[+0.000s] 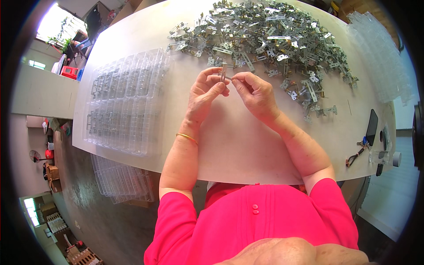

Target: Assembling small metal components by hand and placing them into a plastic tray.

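My left hand point(202, 98) holds a small flat metal bracket point(224, 70) upright between thumb and fingers, above the table. Close on its right, my right hand point(258, 96) pinches a thin dark piece point(228, 78) against the bracket. Whether that piece is separate or part of the bracket is too small to tell. Just beyond both hands spreads a large heap of loose silvery metal brackets point(282, 39), some with brass-coloured bits. To the left lies a clear plastic compartment tray point(152, 90), its pockets holding rows of similar metal parts.
More clear trays point(121, 176) sit below the table's left edge. Stacked clear plastic trays point(375, 53) stand at the far right. A black phone point(372, 127), a bunch of keys point(364, 142) and a small roll point(396, 159) lie along the right edge of the white table point(247, 150).
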`<state>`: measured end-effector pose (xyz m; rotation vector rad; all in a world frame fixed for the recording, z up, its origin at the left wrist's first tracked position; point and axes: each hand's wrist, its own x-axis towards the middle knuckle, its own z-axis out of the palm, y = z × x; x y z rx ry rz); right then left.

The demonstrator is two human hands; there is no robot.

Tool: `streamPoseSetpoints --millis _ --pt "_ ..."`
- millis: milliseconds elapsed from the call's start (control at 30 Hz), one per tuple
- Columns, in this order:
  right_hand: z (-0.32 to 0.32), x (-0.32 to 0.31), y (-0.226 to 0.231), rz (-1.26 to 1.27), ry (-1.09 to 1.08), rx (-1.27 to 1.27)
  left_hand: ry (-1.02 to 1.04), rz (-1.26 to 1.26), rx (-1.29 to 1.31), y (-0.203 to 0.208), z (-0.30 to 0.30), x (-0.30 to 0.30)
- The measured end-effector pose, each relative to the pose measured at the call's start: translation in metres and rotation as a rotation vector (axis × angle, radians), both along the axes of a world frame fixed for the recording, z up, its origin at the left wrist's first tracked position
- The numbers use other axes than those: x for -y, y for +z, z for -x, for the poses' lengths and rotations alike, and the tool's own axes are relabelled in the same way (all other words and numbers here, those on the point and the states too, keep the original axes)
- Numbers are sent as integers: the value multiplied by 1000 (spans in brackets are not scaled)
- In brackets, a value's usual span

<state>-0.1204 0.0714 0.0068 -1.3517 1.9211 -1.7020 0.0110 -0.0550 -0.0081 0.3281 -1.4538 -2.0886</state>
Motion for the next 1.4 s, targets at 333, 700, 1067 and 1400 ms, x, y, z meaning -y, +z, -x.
streamPoseSetpoints --millis 333,700,1067,1400 --pt "0 -1 1 -38 55 -233 -9 72 7 -3 4 1" --pt "7 0 -2 -89 -7 -4 -29 26 10 -10 0 5" --pt "16 4 -7 165 180 535 -326 -106 38 2 -7 4" --pt "20 3 -5 131 167 571 -272 -123 94 11 -6 -2"
